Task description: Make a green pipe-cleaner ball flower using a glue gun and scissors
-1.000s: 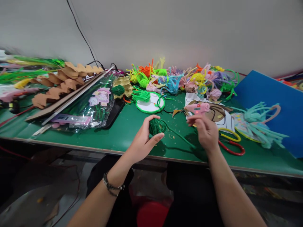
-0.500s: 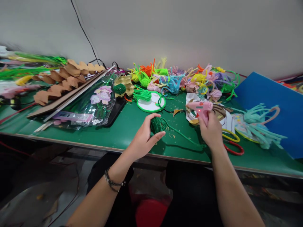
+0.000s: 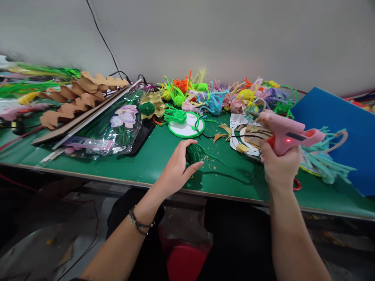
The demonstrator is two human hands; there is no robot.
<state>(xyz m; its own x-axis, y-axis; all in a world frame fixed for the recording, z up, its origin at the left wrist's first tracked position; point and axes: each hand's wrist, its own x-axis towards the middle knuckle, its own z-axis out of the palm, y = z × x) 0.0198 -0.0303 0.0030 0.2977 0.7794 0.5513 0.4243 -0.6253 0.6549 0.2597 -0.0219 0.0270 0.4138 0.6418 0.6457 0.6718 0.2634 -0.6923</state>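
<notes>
My left hand (image 3: 178, 168) is curled round a dark green yarn ball (image 3: 193, 153) near the table's front edge, its thumb in front and fingers behind. A green strand (image 3: 215, 158) runs from the ball to the right, towards my right hand. Raised above the table, my right hand (image 3: 281, 166) grips the handle of a pink glue gun (image 3: 285, 130) with a small red light lit. Behind the ball lies a white disc (image 3: 190, 127) with a green rim, a bright green yarn tuft (image 3: 176, 116) on it. Torn brown scraps lie on a printed sheet (image 3: 235, 143) left of the glue gun.
Colourful yarn tufts (image 3: 215, 102) are heaped along the wall. Left on the green table (image 3: 125, 169) are a plastic bag (image 3: 125, 132) and folded brown cardboard (image 3: 76, 97). A blue board (image 3: 328, 117) leans at the right, beside a turquoise tassel (image 3: 325, 168).
My right hand has lifted the glue gun and moved right and nearer, turning it and uncovering more of the printed sheet. My left hand has stayed almost still round the yarn ball.
</notes>
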